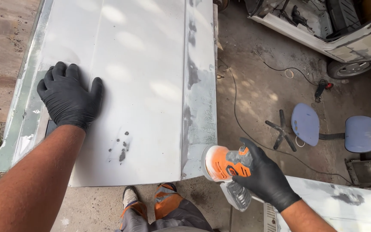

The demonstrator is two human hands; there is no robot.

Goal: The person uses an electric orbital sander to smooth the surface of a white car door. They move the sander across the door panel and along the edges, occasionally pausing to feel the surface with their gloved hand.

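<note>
Right hand (pixel 266 177), black-gloved, is clenched around the body of an orange and grey power sander (pixel 227 165), fingers wrapped over the top, tool held at the lower right corner of the panel. The sander's round pad sits at or just off the panel's corner edge; contact cannot be confirmed from this angle. Left hand (pixel 71 96), also gloved, grasps nothing: it lies flat, fingers spread, palm down on the left part of the large white body panel (pixel 134 77), bracing it. The panel lies flat, primed white-grey, with a strip of worn, darker patches along its right edge (pixel 198 86) and a few dark specks (pixel 122 150) near the lower middle. Judged step: sanding of the right edge strip, at its near end. The next pass probably calls for the pad flat on the strip, steady pressure, and the left hand holding the panel down. Beyond: a black cable (pixel 237 116) trailing across the concrete floor, a toppled blue office chair (pixel 323 129), a stripped car body (pixel 344 38) upper right.
</note>
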